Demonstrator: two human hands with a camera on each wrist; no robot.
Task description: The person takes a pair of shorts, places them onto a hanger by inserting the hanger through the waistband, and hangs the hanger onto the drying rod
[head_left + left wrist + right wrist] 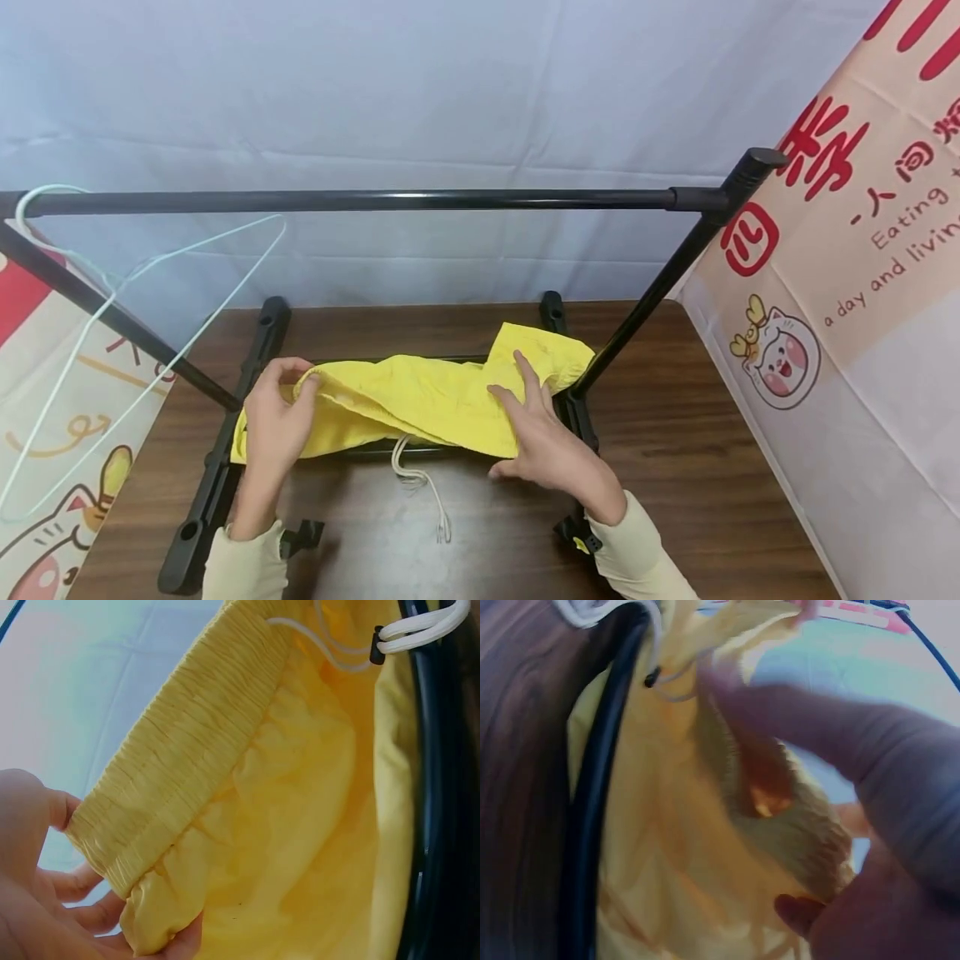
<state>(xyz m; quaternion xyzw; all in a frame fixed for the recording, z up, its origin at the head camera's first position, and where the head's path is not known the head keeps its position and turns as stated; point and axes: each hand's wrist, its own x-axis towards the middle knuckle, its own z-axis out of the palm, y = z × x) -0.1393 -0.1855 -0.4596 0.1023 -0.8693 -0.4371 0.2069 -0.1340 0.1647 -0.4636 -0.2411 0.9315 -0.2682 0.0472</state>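
Note:
Yellow elastic-waist pants lie bunched across the low bars of a black rack. At their left end my left hand pinches the waistband edge between thumb and fingers. The left wrist view shows the gathered waistband close up, running away from the fingertips. My right hand rests on the cloth at the right end, its fingers spread and fairly straight; it is blurred in the right wrist view. A white drawstring hangs from the front, with a black cord stopper on it.
A pale blue hanger hangs on the top bar at the left. The rack's feet stand on a brown wooden table. White cloth covers the back, and a printed sheet stands at the right.

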